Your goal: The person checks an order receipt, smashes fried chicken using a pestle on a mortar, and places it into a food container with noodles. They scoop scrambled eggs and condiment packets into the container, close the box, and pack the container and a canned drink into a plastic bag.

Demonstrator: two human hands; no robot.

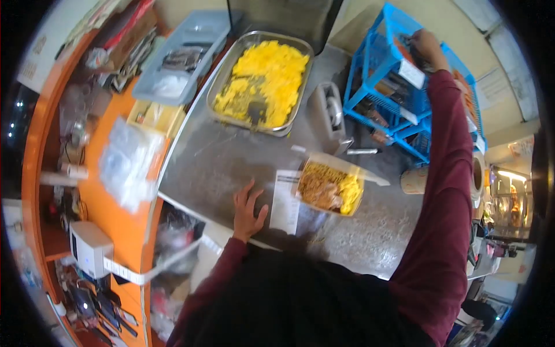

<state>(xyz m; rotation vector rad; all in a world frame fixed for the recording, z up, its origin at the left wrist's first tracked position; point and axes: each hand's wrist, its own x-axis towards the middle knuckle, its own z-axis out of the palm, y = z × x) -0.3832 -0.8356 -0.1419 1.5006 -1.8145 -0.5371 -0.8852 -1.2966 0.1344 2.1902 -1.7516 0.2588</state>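
Note:
My left hand rests on the grey metal counter with its fingers spread, holding nothing. Just right of it lies a printed paper slip. Beside the slip stands an open takeaway box of noodles, with pieces of yellow egg at its right side and some pale topping. My right hand reaches into the upper compartment of a blue plastic basket rack at the far right. Its fingertips are down among dark packets, so I cannot make out whether they grip anything.
A metal tray of yellow scrambled egg sits at the back. Near it are a grey dispenser and a marker pen. A light blue bin and plastic bags lie on the orange shelf at left.

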